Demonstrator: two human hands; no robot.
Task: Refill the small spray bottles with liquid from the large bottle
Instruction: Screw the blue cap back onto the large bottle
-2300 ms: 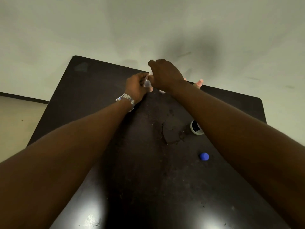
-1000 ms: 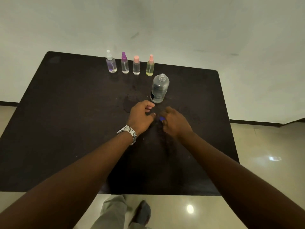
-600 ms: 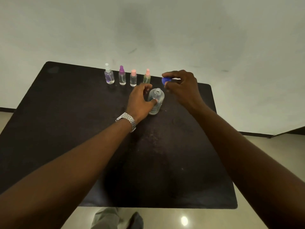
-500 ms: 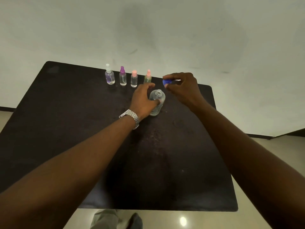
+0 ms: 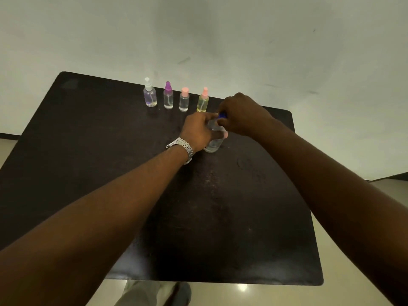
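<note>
The large bottle (image 5: 213, 141) stands upright on the dark table (image 5: 88, 151), slightly right of centre toward the far edge. It is clear plastic; a low level of clear liquid shows at its base (the upper body is covered by the hands). The left hand (image 5: 197, 132) is wrapped around the bottle body, with a metal-link watch (image 5: 182, 149) on the wrist. The right hand (image 5: 241, 117) is closed over the bottle mouth, its fingertips pinching the blue cap (image 5: 222, 115) right at the neck; whether the cap is seated on the thread cannot be determined.

Four small spray bottles stand in a row along the far edge, all upright and capped, just apart from each other:
- white-topped spray bottle (image 5: 149, 93), far left, with faintly violet liquid.
- purple-topped spray bottle (image 5: 168, 96), clear liquid.
- pink-capped spray bottle (image 5: 184, 100), clear liquid.
- pink-topped spray bottle (image 5: 203, 100), far right of the row, yellow liquid, nearest the left hand.

The table surface is matte black with smears and scuffs near the large bottle. A pale wall (image 5: 220, 40) stands behind it; a glossy beige floor (image 5: 353, 272) shows at right and below, and a shoe (image 5: 178, 293) is visible under the near edge.
</note>
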